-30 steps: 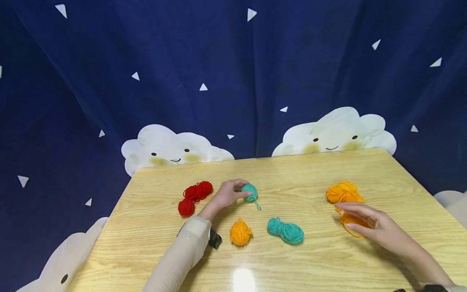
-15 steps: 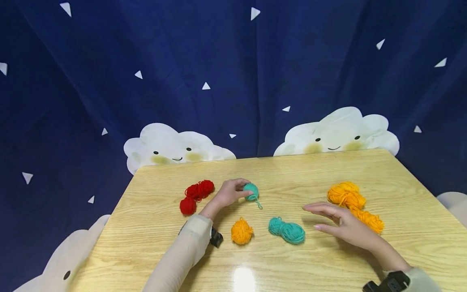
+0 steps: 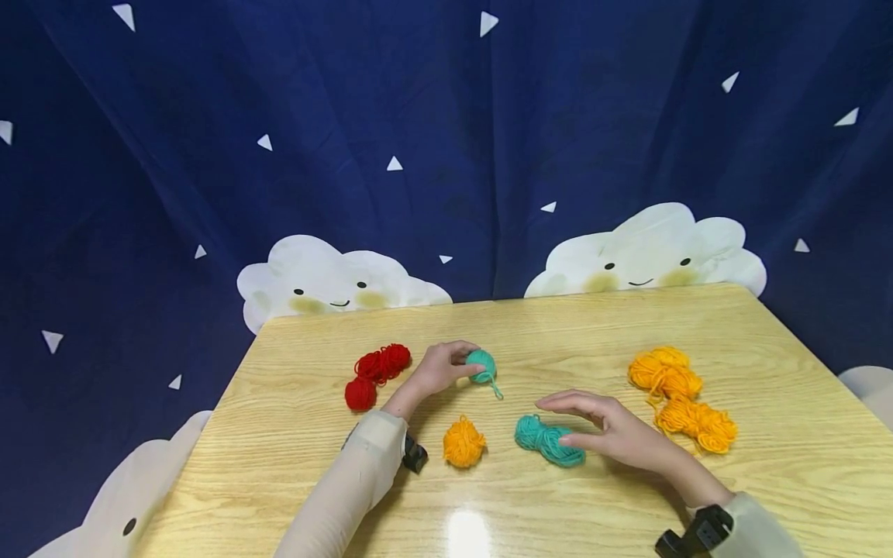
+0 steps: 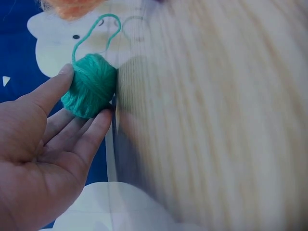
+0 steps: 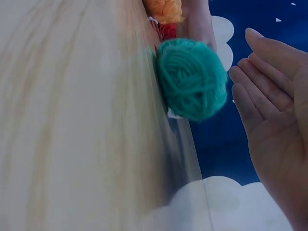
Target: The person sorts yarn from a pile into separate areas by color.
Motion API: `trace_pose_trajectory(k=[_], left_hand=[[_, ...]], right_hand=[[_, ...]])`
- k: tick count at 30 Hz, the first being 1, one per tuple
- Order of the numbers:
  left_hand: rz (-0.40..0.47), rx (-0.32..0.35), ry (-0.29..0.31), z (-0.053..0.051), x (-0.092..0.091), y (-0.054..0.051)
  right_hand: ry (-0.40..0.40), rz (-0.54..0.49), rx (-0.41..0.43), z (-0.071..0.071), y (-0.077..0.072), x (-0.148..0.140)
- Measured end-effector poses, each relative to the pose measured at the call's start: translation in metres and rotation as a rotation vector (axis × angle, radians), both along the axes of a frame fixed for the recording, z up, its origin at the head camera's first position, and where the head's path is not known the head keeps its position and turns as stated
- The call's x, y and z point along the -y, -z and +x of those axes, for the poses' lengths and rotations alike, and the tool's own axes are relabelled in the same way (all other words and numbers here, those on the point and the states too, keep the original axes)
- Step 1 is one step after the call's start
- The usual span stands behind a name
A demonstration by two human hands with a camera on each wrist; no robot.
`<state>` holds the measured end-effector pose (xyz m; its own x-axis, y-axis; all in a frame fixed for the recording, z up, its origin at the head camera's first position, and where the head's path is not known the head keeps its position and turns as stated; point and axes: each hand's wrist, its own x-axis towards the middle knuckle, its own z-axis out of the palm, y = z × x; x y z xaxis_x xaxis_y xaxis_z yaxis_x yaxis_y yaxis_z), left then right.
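My left hand (image 3: 436, 369) pinches a small ball of teal yarn (image 3: 481, 366) on the table, left of the middle. In the left wrist view, the thumb touches one side of the ball (image 4: 90, 84) and the fingertips the other; a loose loop of yarn trails from it. My right hand (image 3: 617, 434) hovers over the right end of a longer teal yarn skein (image 3: 540, 438), fingers extended and thumb apart. Seen from the right wrist, a gap separates that skein (image 5: 191, 79) from the fingers, and the palm holds nothing.
A round orange yarn ball (image 3: 463, 443) lies nearer the front, between the forearms. Red yarn balls (image 3: 377, 366) sit in a row at left. Orange skeins (image 3: 698, 422) lie behind the right hand. A dark blue curtain (image 3: 432, 93) hangs behind the table (image 3: 558, 333).
My right hand has moved left, away from the orange skeins, to above the teal skein. The orange skeins it covered now show fully. My left hand stays at the teal ball.
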<state>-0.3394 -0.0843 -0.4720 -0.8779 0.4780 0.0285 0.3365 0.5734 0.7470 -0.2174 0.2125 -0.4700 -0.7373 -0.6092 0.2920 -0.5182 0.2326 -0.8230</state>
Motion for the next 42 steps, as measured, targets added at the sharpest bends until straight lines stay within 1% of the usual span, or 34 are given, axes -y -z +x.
trace_pose_trajectory(k=[8,12,17,23,26,30,34,38,41,42], left_hand=[[0.009,0.002,0.003,-0.001,0.0,0.001],[0.011,0.01,-0.001,-0.001,0.0,0.001],[0.011,0.014,0.001,-0.001,0.0,0.0],[0.003,0.015,-0.004,-0.001,0.001,-0.001],[0.003,0.018,-0.003,-0.001,0.001,0.0],[0.003,0.028,-0.005,0.0,0.001,0.0],[-0.003,0.03,-0.007,0.001,0.001,0.0],[-0.004,0.023,-0.001,0.0,0.001,0.001],[-0.001,0.01,0.007,0.0,0.002,0.0],[-0.004,-0.006,0.014,0.0,0.003,0.0]], right_hand=[[-0.033,0.005,-0.01,-0.003,-0.001,0.015],[-0.063,0.008,-0.036,-0.005,-0.001,0.023],[-0.106,-0.013,-0.036,-0.004,-0.004,0.034],[-0.133,-0.002,-0.053,-0.004,-0.005,0.046],[-0.138,0.009,-0.082,-0.004,-0.005,0.053],[-0.138,0.038,-0.147,-0.005,-0.004,0.063],[-0.133,0.07,-0.172,-0.005,-0.004,0.073],[-0.105,0.117,-0.19,-0.005,-0.006,0.083],[-0.075,0.167,-0.195,-0.006,-0.007,0.09],[-0.066,0.186,-0.196,-0.006,-0.007,0.092]])
